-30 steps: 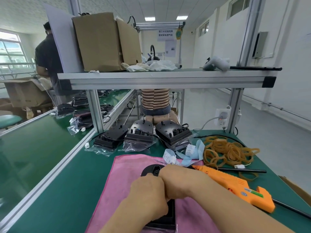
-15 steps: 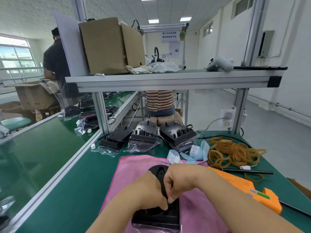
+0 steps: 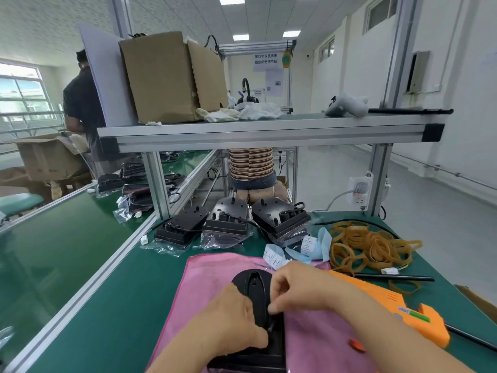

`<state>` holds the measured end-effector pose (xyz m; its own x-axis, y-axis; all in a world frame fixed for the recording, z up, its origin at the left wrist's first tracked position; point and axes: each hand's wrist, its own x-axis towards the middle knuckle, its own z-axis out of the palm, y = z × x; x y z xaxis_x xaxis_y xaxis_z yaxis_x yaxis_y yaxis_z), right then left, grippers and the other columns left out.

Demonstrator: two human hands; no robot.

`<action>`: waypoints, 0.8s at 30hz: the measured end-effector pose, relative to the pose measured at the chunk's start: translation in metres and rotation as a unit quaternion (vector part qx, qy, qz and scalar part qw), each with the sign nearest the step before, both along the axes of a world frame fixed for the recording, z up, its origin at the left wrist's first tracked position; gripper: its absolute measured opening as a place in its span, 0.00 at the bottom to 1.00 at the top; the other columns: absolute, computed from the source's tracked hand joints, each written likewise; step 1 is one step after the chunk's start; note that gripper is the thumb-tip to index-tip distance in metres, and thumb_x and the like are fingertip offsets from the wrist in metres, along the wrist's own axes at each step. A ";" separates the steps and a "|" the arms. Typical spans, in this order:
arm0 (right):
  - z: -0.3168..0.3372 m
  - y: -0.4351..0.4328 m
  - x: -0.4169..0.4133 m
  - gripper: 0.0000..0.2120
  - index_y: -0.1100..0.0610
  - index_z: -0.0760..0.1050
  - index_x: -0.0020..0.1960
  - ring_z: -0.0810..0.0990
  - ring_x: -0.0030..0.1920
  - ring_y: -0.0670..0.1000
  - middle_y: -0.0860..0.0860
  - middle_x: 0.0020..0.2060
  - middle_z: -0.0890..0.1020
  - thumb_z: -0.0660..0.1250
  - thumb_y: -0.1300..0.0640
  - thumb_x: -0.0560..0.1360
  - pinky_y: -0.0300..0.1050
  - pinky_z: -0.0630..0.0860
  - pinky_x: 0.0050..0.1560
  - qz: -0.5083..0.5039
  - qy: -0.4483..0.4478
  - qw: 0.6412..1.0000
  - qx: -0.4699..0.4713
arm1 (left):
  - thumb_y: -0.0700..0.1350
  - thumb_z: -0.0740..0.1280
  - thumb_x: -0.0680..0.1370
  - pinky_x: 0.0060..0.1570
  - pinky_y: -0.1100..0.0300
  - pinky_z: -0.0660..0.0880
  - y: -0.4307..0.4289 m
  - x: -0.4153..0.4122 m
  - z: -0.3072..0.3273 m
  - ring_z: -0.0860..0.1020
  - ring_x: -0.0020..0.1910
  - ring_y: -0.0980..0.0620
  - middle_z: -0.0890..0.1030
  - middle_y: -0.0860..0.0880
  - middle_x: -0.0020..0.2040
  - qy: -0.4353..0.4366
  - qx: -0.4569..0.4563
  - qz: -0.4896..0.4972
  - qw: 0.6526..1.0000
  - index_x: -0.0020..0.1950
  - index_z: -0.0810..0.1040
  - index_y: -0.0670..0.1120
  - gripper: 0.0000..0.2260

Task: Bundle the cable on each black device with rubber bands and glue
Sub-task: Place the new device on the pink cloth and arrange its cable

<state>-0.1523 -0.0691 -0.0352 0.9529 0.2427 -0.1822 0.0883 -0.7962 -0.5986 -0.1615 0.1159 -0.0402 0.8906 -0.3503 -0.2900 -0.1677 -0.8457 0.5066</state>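
Black device [image 3: 255,297] on pink cloth [image 3: 215,270], left hand [image 3: 234,319] and right hand [image 3: 295,289] pinching its cable [image 3: 270,326].

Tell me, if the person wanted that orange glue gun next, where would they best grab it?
Probably by the handle of the orange glue gun, the blocky end nearest the person. It lies flat on the green table beside the pink cloth, on the right hand side, nozzle pointing away behind that hand. Coming down from above on the right avoids the tip and the black device.
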 end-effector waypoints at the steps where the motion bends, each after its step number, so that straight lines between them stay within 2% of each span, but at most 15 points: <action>1: -0.001 -0.008 0.007 0.04 0.52 0.82 0.39 0.76 0.33 0.39 0.43 0.33 0.82 0.75 0.53 0.69 0.32 0.72 0.34 -0.054 -0.027 0.997 0.044 | 0.52 0.71 0.59 0.35 0.62 0.69 0.002 0.001 -0.002 0.70 0.29 0.55 0.72 0.56 0.31 -0.005 -0.008 -0.001 1.000 0.33 0.73 0.49 0.11; 3: -0.006 -0.028 0.023 0.03 0.53 0.82 0.40 0.79 0.37 0.42 0.44 0.36 0.83 0.71 0.57 0.72 0.33 0.72 0.37 -0.187 -0.114 0.972 0.086 | 0.55 0.71 0.58 0.34 0.63 0.69 0.004 0.002 -0.007 0.72 0.30 0.56 0.74 0.57 0.35 -0.018 -0.019 -0.009 1.000 0.30 0.73 0.49 0.12; 5: -0.010 -0.043 0.039 0.06 0.52 0.81 0.42 0.79 0.41 0.45 0.45 0.39 0.83 0.67 0.59 0.75 0.36 0.70 0.38 -0.278 -0.175 0.942 0.073 | 0.58 0.72 0.57 0.35 0.64 0.69 0.009 0.004 -0.009 0.73 0.31 0.60 0.74 0.58 0.41 -0.029 -0.028 -0.019 0.999 0.30 0.75 0.51 0.14; 7: -0.018 -0.054 0.053 0.07 0.53 0.81 0.45 0.77 0.40 0.43 0.45 0.41 0.82 0.65 0.60 0.78 0.34 0.67 0.36 -0.307 -0.194 0.930 0.061 | 0.61 0.74 0.59 0.35 0.66 0.69 0.016 0.007 -0.009 0.73 0.30 0.64 0.75 0.58 0.40 -0.032 -0.049 -0.021 0.998 0.32 0.78 0.51 0.15; 9: -0.024 -0.061 0.067 0.08 0.54 0.82 0.49 0.76 0.42 0.44 0.46 0.44 0.82 0.63 0.60 0.79 0.35 0.67 0.37 -0.313 -0.200 0.928 0.041 | 0.62 0.74 0.64 0.36 0.68 0.70 0.021 0.010 -0.008 0.75 0.31 0.65 0.78 0.58 0.36 -0.059 -0.078 0.003 0.995 0.35 0.80 0.51 0.15; 12: -0.030 -0.074 0.082 0.09 0.55 0.81 0.52 0.75 0.45 0.47 0.49 0.50 0.83 0.62 0.60 0.79 0.40 0.67 0.44 -0.343 -0.220 0.913 0.028 | 0.61 0.72 0.71 0.39 0.71 0.68 0.025 0.014 -0.008 0.76 0.41 0.65 0.78 0.59 0.43 -0.143 -0.121 0.056 0.981 0.37 0.79 0.53 0.12; 15: -0.033 -0.088 0.091 0.09 0.54 0.81 0.49 0.75 0.45 0.49 0.51 0.51 0.83 0.62 0.61 0.79 0.42 0.67 0.43 -0.378 -0.227 0.897 0.024 | 0.59 0.72 0.72 0.39 0.73 0.65 0.024 0.015 -0.011 0.75 0.44 0.67 0.78 0.59 0.44 -0.174 -0.155 0.085 0.969 0.39 0.79 0.54 0.10; 19: -0.034 -0.092 0.096 0.15 0.52 0.75 0.34 0.78 0.45 0.53 0.51 0.42 0.81 0.63 0.60 0.79 0.44 0.73 0.45 -0.363 -0.143 0.921 -0.003 | 0.55 0.73 0.73 0.37 0.74 0.66 0.021 0.020 -0.018 0.75 0.45 0.70 0.79 0.61 0.40 -0.173 -0.194 0.113 0.959 0.38 0.81 0.53 0.08; 21: -0.033 -0.087 0.095 0.13 0.53 0.77 0.36 0.80 0.46 0.52 0.50 0.43 0.81 0.64 0.58 0.79 0.43 0.74 0.45 -0.336 -0.123 0.934 0.002 | 0.54 0.73 0.73 0.39 0.73 0.67 0.020 0.022 -0.022 0.77 0.44 0.68 0.80 0.60 0.41 -0.166 -0.209 0.124 0.956 0.38 0.81 0.53 0.08; 24: -0.031 -0.068 0.089 0.06 0.51 0.79 0.43 0.79 0.44 0.46 0.42 0.41 0.80 0.65 0.57 0.77 0.40 0.73 0.46 -0.252 -0.140 0.957 0.033 | 0.53 0.73 0.74 0.43 0.67 0.70 0.017 0.025 -0.027 0.78 0.45 0.64 0.80 0.58 0.45 -0.153 -0.228 0.151 0.950 0.39 0.81 0.53 0.06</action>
<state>-0.0629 -0.1374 -0.0664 0.9612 -0.2582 0.0972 -0.1327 -0.7416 -0.6576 -0.1360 0.1330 -0.0668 0.9886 -0.0929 0.1185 -0.1505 -0.5824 0.7988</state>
